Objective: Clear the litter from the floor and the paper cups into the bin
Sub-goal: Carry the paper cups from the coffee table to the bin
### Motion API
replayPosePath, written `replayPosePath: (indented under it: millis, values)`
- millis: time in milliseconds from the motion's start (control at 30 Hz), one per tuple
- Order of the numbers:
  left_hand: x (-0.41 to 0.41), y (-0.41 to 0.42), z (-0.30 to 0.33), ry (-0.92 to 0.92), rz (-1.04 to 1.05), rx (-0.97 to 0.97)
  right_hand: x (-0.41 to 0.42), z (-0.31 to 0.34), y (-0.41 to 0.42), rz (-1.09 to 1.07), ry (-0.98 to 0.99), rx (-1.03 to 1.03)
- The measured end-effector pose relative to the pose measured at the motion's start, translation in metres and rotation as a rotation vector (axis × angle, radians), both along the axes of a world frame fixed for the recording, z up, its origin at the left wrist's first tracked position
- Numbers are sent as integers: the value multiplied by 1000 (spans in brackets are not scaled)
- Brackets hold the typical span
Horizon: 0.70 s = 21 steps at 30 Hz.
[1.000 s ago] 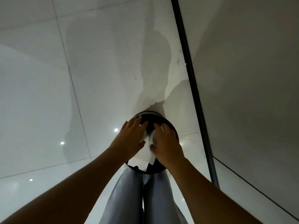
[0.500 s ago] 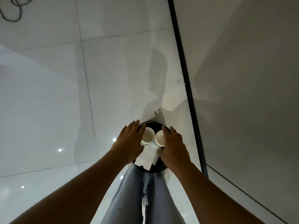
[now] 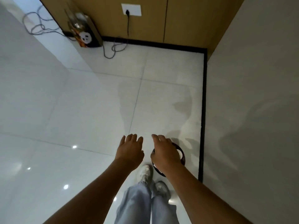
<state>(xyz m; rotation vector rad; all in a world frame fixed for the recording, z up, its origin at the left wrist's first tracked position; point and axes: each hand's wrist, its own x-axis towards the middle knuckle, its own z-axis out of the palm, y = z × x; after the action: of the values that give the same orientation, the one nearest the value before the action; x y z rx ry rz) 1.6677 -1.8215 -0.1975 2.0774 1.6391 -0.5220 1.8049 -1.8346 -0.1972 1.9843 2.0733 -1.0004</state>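
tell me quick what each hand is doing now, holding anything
left hand: open, holding nothing
right hand: open, holding nothing, above the bin

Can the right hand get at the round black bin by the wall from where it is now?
Probably yes. The right hand, fingers relaxed and holding nothing, hangs directly above the round black bin, covering most of its opening. Nothing visible lies between them, though its height above the rim is unclear.

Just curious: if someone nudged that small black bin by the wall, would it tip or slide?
The bin looks small and holds only pale paper, so it is probably light. The glossy floor tiles suggest it would slide easily. It could tip if pushed near its rim.
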Motion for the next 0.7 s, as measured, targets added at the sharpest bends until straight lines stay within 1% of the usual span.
replayPosePath:
  millis: [167, 333, 500, 700]
  values:
    - [-76, -71, 66, 7, 270, 65, -82, 67, -25, 302, -20, 22]
    - [-159, -167, 109, 1, 607, 124, -182, 114, -79, 628, -36, 45]
    - [-247, -285, 131, 23, 920, 155, -306, 141, -163, 958, -53, 62]
    - [-364, -440, 142, 77, 1252, 152, -455, 151, -296, 1286, -26, 85]
